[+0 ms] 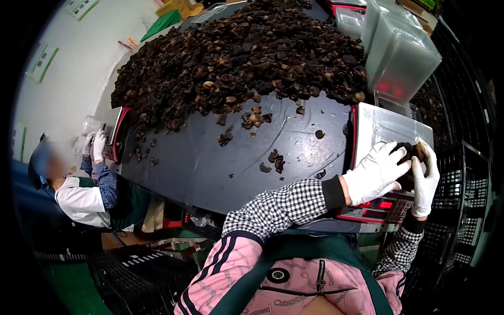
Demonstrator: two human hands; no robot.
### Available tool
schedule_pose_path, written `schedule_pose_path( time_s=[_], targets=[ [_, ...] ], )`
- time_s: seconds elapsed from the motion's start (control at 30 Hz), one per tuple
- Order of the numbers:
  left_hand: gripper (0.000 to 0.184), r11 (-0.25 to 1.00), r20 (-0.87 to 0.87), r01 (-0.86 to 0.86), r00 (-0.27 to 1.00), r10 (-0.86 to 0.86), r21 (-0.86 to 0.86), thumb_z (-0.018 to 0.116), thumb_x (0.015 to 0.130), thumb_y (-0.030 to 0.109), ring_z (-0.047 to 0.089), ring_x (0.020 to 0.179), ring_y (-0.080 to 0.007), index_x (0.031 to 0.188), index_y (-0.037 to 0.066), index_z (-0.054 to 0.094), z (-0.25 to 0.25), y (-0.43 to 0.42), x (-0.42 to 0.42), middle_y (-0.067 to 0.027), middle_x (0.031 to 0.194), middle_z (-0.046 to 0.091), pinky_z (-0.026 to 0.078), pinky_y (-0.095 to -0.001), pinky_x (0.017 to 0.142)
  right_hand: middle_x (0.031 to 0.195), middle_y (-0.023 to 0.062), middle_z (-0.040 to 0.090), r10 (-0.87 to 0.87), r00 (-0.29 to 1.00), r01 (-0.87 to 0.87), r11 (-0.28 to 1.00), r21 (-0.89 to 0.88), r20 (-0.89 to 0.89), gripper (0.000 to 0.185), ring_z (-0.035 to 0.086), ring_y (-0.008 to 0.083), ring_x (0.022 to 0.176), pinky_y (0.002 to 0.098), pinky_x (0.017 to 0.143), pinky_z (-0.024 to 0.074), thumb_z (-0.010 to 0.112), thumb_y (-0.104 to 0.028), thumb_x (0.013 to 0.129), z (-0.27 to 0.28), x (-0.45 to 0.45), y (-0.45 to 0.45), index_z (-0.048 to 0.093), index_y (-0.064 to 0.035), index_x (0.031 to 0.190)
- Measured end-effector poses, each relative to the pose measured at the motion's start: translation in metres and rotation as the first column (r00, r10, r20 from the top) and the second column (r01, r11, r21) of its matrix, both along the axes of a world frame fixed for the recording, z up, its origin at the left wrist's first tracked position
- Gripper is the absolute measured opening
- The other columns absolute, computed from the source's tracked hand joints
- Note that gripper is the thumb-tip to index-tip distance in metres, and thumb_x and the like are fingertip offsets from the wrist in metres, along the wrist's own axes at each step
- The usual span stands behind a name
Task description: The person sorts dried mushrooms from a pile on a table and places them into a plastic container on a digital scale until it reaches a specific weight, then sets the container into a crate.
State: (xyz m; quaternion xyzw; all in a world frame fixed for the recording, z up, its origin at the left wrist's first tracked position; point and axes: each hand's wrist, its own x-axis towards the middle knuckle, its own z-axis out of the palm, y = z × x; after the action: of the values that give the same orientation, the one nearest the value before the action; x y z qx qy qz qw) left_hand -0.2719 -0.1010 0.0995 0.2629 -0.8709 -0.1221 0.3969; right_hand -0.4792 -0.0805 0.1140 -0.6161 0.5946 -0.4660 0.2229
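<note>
A dark clump of dried mushrooms (406, 152) is between my two hands, over the metal pan of a red-edged scale (370, 128). My left hand (375, 173), in a white glove, reaches in from the left with bent fingers on the clump. From the right, my right hand (426, 181), also gloved, curls its fingers and thumb round the other side. Much of the clump is hidden by my fingers; I cannot tell whether a clear container lies under it. Red digits glow on the scale's display (386, 205) below my hands.
A large heap of dried mushrooms (247, 52) covers the far part of the dark table (205, 168); loose pieces lie nearer. Stacked clear plastic boxes (401, 58) stand beyond the scale. Black crates (472, 194) line the right. At left, a co-worker (86, 197) handles something at another scale (116, 134).
</note>
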Motion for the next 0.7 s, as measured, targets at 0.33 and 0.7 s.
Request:
schedule_pose_path(
  time_s=[0.33,0.7],
  targets=[
    [0.023,0.782,0.081,-0.621,0.778,0.623,-0.055,0.065,0.079,0.002,0.063,0.108,-0.0319,0.101,0.007,0.07,-0.082,-0.063,0.187,-0.0124,0.107,0.069,0.051,-0.0429,0.093,0.135,0.0129,0.062,-0.125,0.873,0.03,0.979,-0.204,-0.471,0.041,0.057,0.0278,0.129,0.0382,0.111,0.0423,0.068,-0.003,0.093,0.009,0.016,0.005,0.061,-0.0014,0.134],
    [0.022,0.634,0.242,-0.773,0.615,0.75,0.0,0.065,0.082,0.002,0.063,0.1,-0.0356,0.104,0.003,0.068,-0.149,-0.047,0.241,-0.017,0.114,0.065,0.053,-0.0424,0.087,0.119,0.0161,0.068,0.286,0.957,-0.282,0.955,-0.091,0.034,0.027,0.065,0.0271,0.113,0.0369,0.101,0.0492,0.058,0.001,0.095,-0.002,0.149,0.05,0.066,0.0035,0.121]
  ],
)
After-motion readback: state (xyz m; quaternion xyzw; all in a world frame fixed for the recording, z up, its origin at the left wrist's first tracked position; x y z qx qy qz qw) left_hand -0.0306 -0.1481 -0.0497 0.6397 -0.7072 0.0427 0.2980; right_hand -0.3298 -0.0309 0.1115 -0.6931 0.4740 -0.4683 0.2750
